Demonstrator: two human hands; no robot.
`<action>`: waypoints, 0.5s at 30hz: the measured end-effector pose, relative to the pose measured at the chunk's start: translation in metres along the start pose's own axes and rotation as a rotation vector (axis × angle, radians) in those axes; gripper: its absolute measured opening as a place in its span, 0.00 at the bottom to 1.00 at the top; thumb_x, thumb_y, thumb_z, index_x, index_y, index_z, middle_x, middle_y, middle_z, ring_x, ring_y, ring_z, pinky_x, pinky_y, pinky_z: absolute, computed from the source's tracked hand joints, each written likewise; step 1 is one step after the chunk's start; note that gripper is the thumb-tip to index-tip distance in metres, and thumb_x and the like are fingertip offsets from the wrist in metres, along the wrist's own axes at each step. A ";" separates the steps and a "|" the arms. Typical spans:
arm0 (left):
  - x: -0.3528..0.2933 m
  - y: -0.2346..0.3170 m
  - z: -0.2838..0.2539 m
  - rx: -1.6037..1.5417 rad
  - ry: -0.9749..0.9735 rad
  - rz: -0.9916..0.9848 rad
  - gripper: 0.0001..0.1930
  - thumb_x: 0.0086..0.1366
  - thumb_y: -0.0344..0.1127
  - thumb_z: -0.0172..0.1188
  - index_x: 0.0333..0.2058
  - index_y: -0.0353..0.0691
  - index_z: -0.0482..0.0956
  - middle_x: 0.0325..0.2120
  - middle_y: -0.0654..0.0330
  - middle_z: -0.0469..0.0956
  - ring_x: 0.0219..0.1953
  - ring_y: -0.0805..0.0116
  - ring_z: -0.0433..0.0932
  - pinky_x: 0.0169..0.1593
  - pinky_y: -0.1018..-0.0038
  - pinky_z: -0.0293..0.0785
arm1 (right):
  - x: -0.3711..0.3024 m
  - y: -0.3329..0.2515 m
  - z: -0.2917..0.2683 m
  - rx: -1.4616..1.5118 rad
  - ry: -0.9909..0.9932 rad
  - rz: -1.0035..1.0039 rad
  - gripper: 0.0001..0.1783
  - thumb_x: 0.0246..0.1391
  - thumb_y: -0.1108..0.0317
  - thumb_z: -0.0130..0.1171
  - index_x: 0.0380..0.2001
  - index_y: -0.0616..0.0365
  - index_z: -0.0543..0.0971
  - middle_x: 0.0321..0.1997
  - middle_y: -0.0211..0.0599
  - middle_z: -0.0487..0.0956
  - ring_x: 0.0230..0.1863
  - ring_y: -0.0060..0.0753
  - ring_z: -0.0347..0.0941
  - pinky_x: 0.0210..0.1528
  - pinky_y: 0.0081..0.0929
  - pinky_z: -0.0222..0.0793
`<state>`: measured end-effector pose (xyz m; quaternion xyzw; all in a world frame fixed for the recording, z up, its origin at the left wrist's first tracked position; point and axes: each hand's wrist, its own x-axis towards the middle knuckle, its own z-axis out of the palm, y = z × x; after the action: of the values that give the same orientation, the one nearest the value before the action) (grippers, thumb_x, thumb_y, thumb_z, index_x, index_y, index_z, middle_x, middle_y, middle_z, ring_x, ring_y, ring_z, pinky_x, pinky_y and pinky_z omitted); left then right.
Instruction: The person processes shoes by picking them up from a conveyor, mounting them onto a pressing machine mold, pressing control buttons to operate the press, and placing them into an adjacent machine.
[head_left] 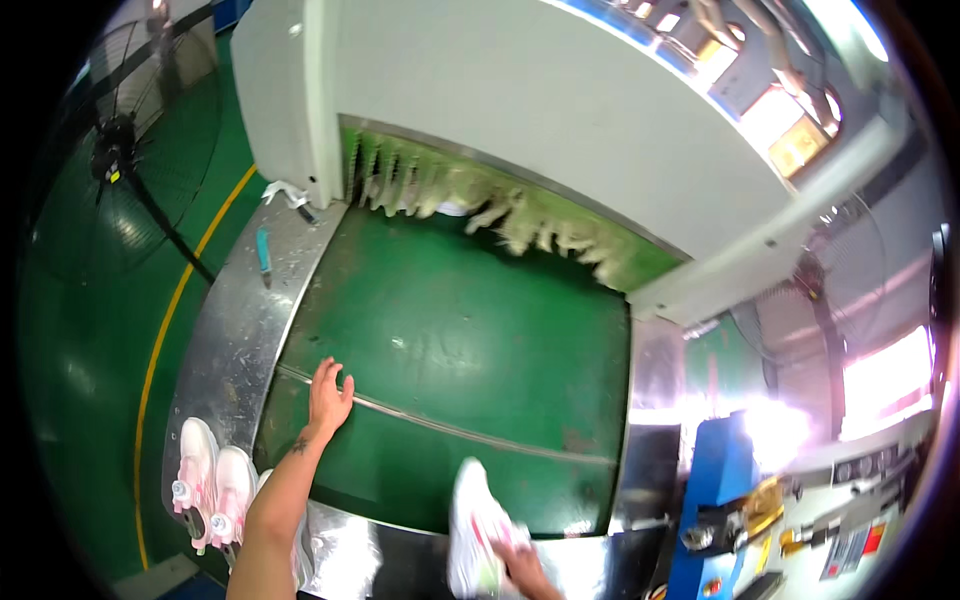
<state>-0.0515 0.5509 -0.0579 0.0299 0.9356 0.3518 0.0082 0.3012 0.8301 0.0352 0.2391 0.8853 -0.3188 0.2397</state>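
Observation:
My left hand (328,402) reaches over the left side of the green conveyor belt (460,320). Its fingers are apart, with nothing held in them. At the belt's near edge my right hand (522,568) grips a white sneaker (470,515) with pinkish red marks; the sneaker looks slightly blurred, its toe pointing away from me. Left of my left forearm, several white and pink shoes stand on the metal ledge, among them a white shoe (197,448) and a second shoe (236,480). My forearm partly hides the others.
A grey machine housing (520,90) spans the belt's far end, with a ragged fringe curtain (500,205) hanging below it. On the left metal ledge (235,330) lies a teal-handled tool (263,250). A black fan (115,150) stands farther left. Blue equipment (718,470) is at right.

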 end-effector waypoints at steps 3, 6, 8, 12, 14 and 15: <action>-0.033 0.099 -0.012 -0.648 -0.402 0.028 0.22 0.63 0.41 0.60 0.51 0.32 0.70 0.57 0.47 0.67 0.59 0.57 0.68 0.58 0.67 0.67 | -0.159 0.042 0.004 0.740 0.498 0.508 0.17 0.56 0.68 0.57 0.47 0.66 0.74 0.44 0.43 0.79 0.42 0.35 0.76 0.47 0.30 0.71; -0.151 0.152 -0.007 -1.212 -0.773 -0.124 0.44 0.61 0.58 0.58 0.66 0.40 0.49 0.65 0.50 0.54 0.67 0.58 0.54 0.66 0.62 0.53 | -0.232 0.016 -0.066 1.239 0.447 0.435 0.18 0.55 0.61 0.60 0.45 0.61 0.78 0.46 0.38 0.81 0.38 0.31 0.79 0.46 0.30 0.71; -0.229 0.239 -0.022 -1.167 -1.013 -0.032 0.45 0.63 0.53 0.57 0.67 0.41 0.41 0.66 0.50 0.50 0.69 0.54 0.48 0.67 0.59 0.49 | -0.259 0.026 -0.094 0.965 0.476 0.405 0.19 0.52 0.59 0.62 0.42 0.61 0.79 0.40 0.36 0.82 0.34 0.25 0.77 0.38 0.25 0.73; -0.335 0.350 -0.034 -1.242 -1.333 0.343 0.49 0.54 0.52 0.65 0.65 0.35 0.47 0.61 0.48 0.58 0.60 0.58 0.63 0.60 0.62 0.63 | -0.306 0.012 -0.098 0.923 0.712 -0.055 0.26 0.49 0.58 0.66 0.47 0.64 0.75 0.42 0.39 0.79 0.43 0.27 0.75 0.48 0.29 0.70; -0.384 0.393 -0.061 -1.143 -1.373 0.417 0.46 0.52 0.54 0.67 0.61 0.30 0.57 0.60 0.47 0.61 0.59 0.56 0.65 0.55 0.63 0.71 | -0.334 0.006 -0.091 0.858 0.912 -0.250 0.34 0.50 0.58 0.66 0.56 0.62 0.67 0.55 0.42 0.71 0.54 0.31 0.69 0.57 0.30 0.65; -0.404 0.401 -0.067 -1.269 -1.393 0.455 0.42 0.55 0.52 0.65 0.60 0.31 0.60 0.59 0.48 0.63 0.58 0.59 0.67 0.55 0.63 0.71 | -0.343 0.017 -0.087 0.874 0.985 -0.263 0.34 0.50 0.58 0.66 0.56 0.62 0.67 0.55 0.42 0.71 0.54 0.31 0.69 0.57 0.30 0.65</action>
<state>0.3693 0.7825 0.2546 0.4018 0.3292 0.6879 0.5069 0.5513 0.8081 0.2850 0.3219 0.7027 -0.5281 -0.3517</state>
